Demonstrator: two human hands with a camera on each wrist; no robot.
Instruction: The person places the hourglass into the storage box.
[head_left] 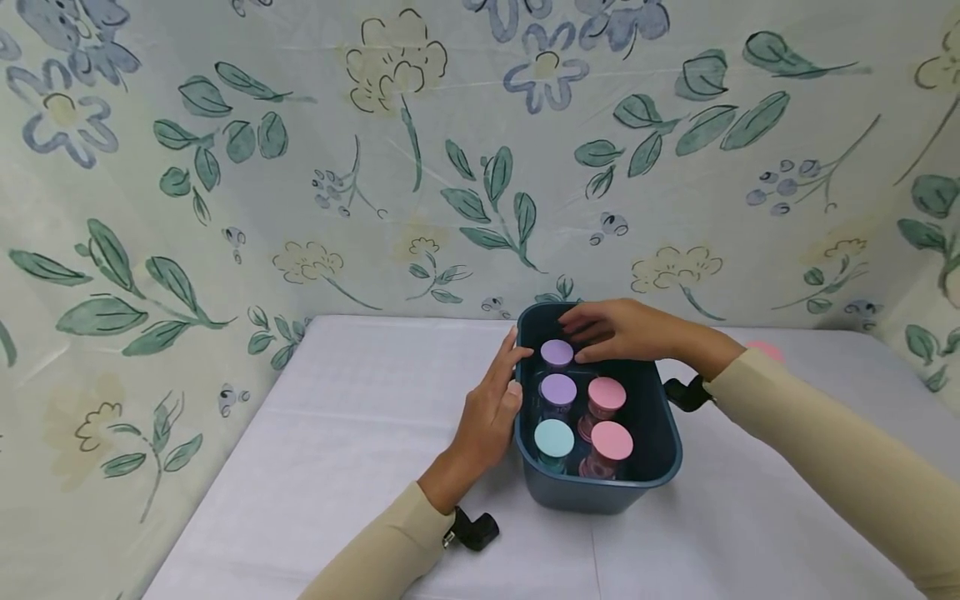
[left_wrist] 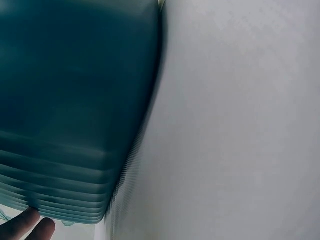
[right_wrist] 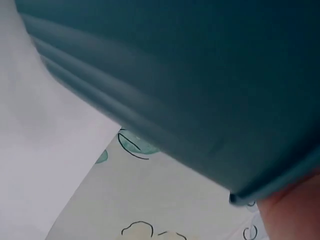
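A dark blue plastic bin (head_left: 607, 496) stands on the table, holding several small jars with coloured lids. Two purple-lidded jars (head_left: 558, 390) and a teal-lidded jar (head_left: 554, 439) line its left side. Beside them are two pink-lidded jars (head_left: 612, 442). My right hand (head_left: 626, 329) reaches over the right wall into the far part, fingers spread near the farthest purple lid; nothing shows between them, though the fingertips are partly shaded. My left hand (head_left: 487, 412) rests against the bin's left wall, with its fingers along the rim. In the left wrist view, fingertips (left_wrist: 42, 229) show by the ribbed wall.
A pink round object (head_left: 765, 350) lies on the white-covered table (head_left: 375, 433) at the right, partly hidden behind the right sleeve. Behind the table hangs a floral-patterned sheet (head_left: 450, 167). Each wrist carries a black camera (head_left: 474, 529).
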